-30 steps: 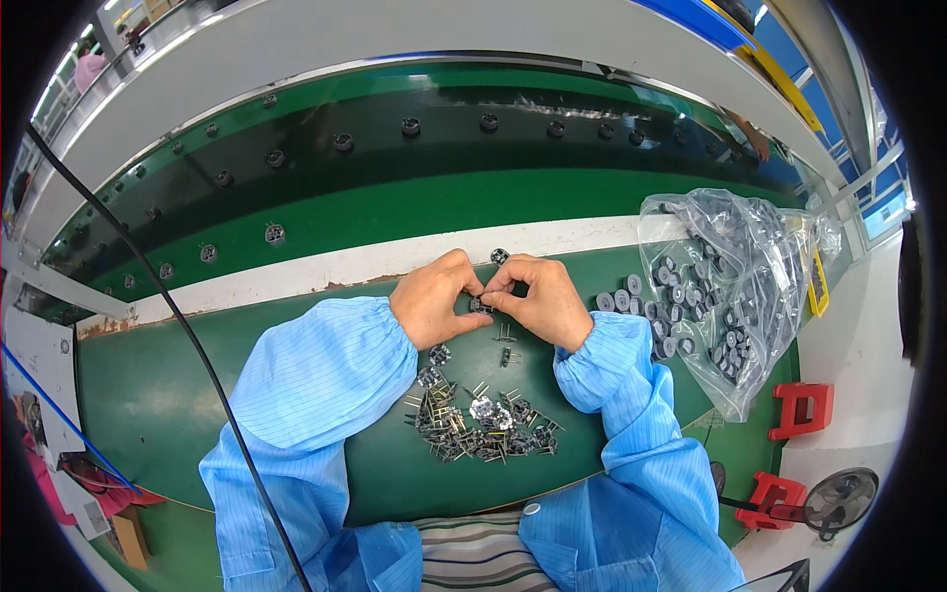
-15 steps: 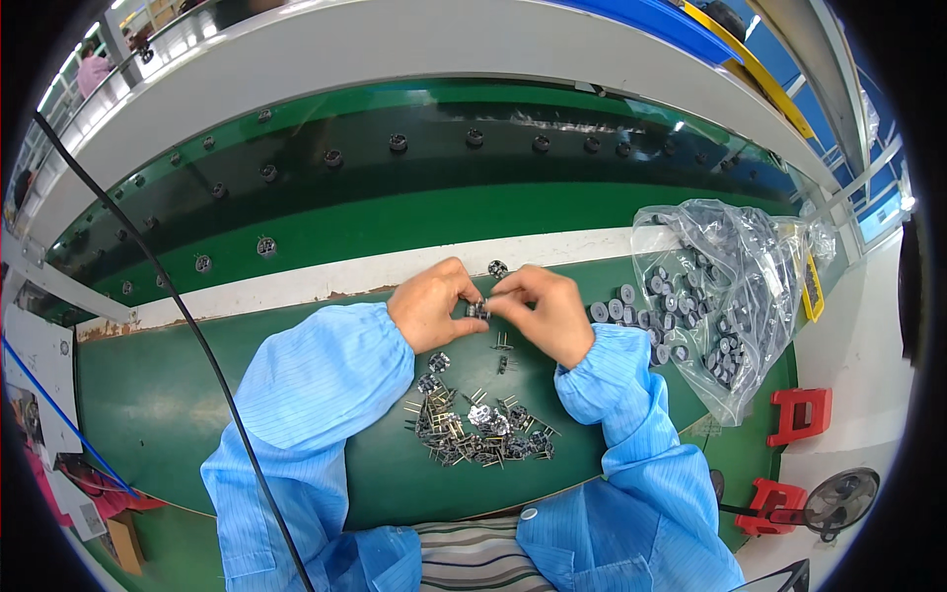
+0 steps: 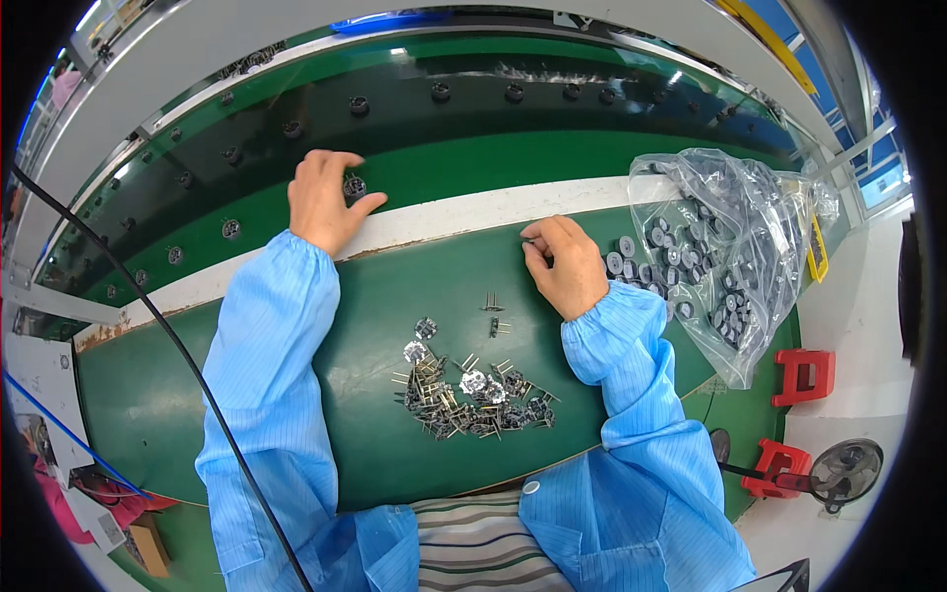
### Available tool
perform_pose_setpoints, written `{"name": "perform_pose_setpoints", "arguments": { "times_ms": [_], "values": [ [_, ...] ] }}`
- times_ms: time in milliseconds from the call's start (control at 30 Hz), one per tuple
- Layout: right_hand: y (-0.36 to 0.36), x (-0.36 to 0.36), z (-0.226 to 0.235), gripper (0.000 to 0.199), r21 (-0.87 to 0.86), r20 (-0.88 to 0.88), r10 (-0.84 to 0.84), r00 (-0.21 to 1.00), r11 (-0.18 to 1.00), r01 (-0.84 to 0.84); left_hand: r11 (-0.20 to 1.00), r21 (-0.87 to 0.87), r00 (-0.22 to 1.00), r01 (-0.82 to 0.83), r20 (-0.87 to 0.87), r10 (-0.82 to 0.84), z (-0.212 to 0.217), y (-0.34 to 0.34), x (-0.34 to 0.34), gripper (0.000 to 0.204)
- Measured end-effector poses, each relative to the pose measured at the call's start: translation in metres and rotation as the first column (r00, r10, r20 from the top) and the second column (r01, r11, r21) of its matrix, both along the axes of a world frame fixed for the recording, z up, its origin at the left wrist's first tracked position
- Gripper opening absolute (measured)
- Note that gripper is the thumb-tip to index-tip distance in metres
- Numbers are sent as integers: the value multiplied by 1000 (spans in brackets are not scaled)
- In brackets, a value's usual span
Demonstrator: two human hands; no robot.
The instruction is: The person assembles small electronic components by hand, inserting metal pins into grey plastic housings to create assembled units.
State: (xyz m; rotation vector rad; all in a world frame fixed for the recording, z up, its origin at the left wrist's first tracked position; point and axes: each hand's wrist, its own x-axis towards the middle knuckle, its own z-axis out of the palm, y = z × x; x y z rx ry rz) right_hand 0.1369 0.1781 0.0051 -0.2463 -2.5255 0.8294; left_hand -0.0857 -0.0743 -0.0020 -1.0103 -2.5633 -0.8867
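Observation:
My left hand (image 3: pixel 327 203) reaches over the green belt with thumb and fingers spread. Between them sits a small round black part with pins (image 3: pixel 354 186), on the near side of the belt; the hand looks loose around it. My right hand (image 3: pixel 564 264) is above the far edge of the table, thumb and fingers curled together. A dark bit shows at its fingertips, too small to name. Below, on the green table, lies a pile of small pinned electronic parts (image 3: pixel 473 405). Two single pinned parts (image 3: pixel 493 302) are apart from the pile, nearer my right hand.
A clear plastic bag (image 3: pixel 740 247) of round grey-black caps lies at the right, with loose caps (image 3: pixel 627 247) beside it. A white ledge (image 3: pixel 473 219) separates table and belt. More round parts (image 3: pixel 440 92) stand on the belt. A black cable (image 3: pixel 148 306) crosses the left side.
Both hands were together over the table, working on a small part. My left hand has moved left and forward to the belt and spread; the right stayed near the table's far edge.

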Motion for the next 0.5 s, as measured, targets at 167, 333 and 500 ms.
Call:
{"name": "perform_pose_setpoints", "arguments": {
  "times_ms": [167,333,500],
  "values": [
    [6,10,2,21,-70,144,111,983,992,-102,634,172,610,754,176,-773,39,30,71,42],
    [-5,28,45,39,-83,57,313,948,948,-308,622,-207,640,755,441,-630,70,5,90,65],
    [-18,87,46,97,-193,206,590,780,806,-559,633,-217,666,743,332,-668,83,-19,119,110]
  ]
}}
